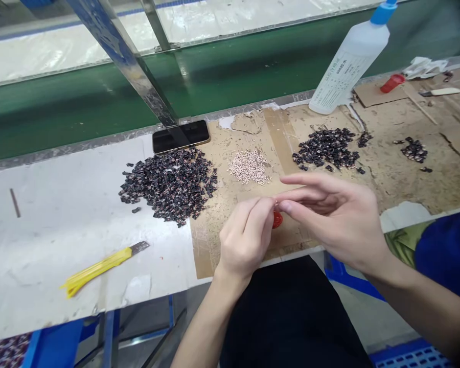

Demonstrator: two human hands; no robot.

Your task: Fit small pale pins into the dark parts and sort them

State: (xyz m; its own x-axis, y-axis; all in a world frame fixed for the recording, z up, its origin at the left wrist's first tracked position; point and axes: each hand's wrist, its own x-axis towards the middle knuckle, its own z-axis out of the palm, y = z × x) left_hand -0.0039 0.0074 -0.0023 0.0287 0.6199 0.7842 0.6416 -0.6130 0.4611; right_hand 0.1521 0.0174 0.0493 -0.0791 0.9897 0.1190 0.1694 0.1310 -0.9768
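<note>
My left hand (245, 237) had its fingers curled tight, pinching one small red piece (277, 220) at their tips, just above the near edge of the worktop (61, 220). My right hand (339, 220) met it there. Thumb and forefinger were pressed together beside the red piece, on something too small to make out, and the other fingers were stretched out flat. Most of the red piece was hidden behind my left fingers.

Both hands were over a cardboard sheet (391, 174). Four heaps lay past them:
- one big dark heap (168, 184), partly off the cardboard
- one small pale heap (249, 167)
- one mid dark heap (327, 148)
- one little dark heap (414, 150)

The single parts were too blurred to tell apart.

Other things on the worktop:
- one phone (181, 136) lay behind the big heap, crossed by a metal strut (138, 66)
- one white bottle (350, 61) stood tilted in view, with its blue cap cut off at the top
- one red cap (392, 83) and one pale-handled knife (440, 92) lay far right
- one yellow-handled blade (103, 267) lay alone to my left, with bare worktop around it

A green belt (233, 76) ran along the far edge.
</note>
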